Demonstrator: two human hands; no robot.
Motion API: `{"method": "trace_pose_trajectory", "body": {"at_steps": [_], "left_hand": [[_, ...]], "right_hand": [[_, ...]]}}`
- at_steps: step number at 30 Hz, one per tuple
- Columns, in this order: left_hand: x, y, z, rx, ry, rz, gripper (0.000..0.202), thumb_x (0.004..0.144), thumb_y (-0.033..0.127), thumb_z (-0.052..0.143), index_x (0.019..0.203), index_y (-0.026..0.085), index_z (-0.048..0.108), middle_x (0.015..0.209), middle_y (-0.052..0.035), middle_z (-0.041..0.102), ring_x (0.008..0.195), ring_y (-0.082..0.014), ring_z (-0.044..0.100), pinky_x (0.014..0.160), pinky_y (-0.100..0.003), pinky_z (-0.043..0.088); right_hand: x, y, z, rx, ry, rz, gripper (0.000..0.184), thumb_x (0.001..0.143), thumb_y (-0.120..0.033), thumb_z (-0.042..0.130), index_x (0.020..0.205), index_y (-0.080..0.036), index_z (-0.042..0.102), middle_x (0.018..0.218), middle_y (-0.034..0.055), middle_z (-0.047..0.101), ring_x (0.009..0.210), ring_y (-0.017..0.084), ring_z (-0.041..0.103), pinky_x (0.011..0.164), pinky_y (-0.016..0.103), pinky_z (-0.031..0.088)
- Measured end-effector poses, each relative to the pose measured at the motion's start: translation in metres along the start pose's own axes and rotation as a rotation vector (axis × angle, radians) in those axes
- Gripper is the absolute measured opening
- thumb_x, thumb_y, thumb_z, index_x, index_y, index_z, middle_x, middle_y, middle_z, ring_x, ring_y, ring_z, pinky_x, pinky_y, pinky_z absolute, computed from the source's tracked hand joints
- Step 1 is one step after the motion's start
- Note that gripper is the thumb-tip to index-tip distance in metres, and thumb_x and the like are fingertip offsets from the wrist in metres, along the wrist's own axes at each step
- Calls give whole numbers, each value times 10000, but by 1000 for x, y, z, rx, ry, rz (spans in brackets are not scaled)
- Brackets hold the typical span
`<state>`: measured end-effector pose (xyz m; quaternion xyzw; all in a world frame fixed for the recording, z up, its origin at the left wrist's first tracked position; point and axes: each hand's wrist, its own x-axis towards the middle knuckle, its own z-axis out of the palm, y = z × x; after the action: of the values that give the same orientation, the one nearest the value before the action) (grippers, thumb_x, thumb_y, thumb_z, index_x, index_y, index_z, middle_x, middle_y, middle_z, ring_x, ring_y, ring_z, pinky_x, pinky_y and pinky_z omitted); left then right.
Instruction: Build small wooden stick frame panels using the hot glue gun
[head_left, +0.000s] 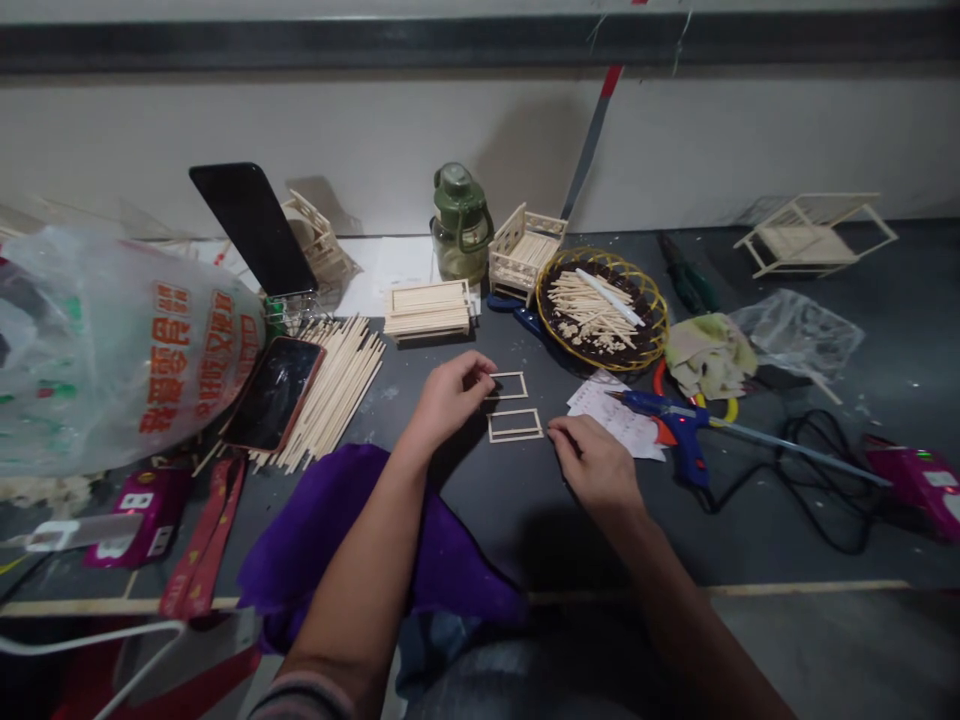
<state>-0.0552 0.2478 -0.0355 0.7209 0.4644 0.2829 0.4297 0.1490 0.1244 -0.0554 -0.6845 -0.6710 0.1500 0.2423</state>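
Observation:
Two small rectangular frames of thin wooden sticks lie one behind the other on the dark table. My left hand [454, 395] has its fingers curled together at the left end of the far stick frame [523, 385], hiding that end. Just beyond the right end of the near stick frame [515, 437], my right hand [600, 468] is closed, thumb and index finger pressed together. Whatever may be in that pinch is too small to make out. A blue glue gun [679, 425] with a long glue stick rests right of my right hand, partly over a printed paper [611, 405].
Behind the hands stand stacked stick frames [427, 310], a green bottle [459, 225], a miniature stick bed [527, 250] and a basket [652, 350] of short sticks. Loose sticks [337, 385], a phone [276, 395] and a plastic bag [127, 350] occupy the left. Purple cloth [322, 540] lies under my left forearm.

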Motion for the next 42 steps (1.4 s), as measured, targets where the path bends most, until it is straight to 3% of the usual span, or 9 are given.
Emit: {"method": "trace_pose_trajectory", "body": {"at_steps": [6,15,17,22,24,42], "left_hand": [[2,-4,-3,-86,17,1,182,822,234,614,985,163,655,781,-13,659,693,-115,582,646,-219,429],[3,-9,2,-88,30,-11,182,817,236,612,978,163,655,762,-9,654,649,-105,579,621,-208,437],[1,-8,-1,-100,-18,-29,177,811,215,596,974,165,643,743,-1,650,624,-101,587,608,-205,440],[-9,0,-14,-31,-390,-108,53,776,184,579,812,169,615,672,2,665,588,-114,620,542,-192,417],[-10,3,-17,23,-471,-129,38,760,177,580,779,170,613,654,1,669,574,-117,612,523,-191,406],[-7,0,-12,90,-520,-139,73,723,161,572,761,173,634,702,-9,706,649,-134,646,596,-204,454]], "right_hand": [[-1,-1,-1,7,9,-7,184,953,-231,473,968,-206,654,933,67,687,902,214,632,798,311,454],[7,-7,7,18,-17,-158,204,956,-213,492,1012,-206,688,908,67,626,870,200,594,780,304,465],[11,-10,8,-13,-22,-187,202,952,-207,504,1018,-194,695,905,73,610,878,205,579,780,310,462],[17,-13,8,-56,-53,-234,191,952,-205,521,1005,-173,701,909,82,599,884,209,558,778,316,460],[17,-11,9,-52,-55,-237,191,955,-207,520,1011,-173,699,912,82,605,885,207,559,779,315,462],[16,-11,10,-77,-58,-256,190,944,-181,532,937,-195,721,896,74,609,868,197,560,738,293,441]]}}
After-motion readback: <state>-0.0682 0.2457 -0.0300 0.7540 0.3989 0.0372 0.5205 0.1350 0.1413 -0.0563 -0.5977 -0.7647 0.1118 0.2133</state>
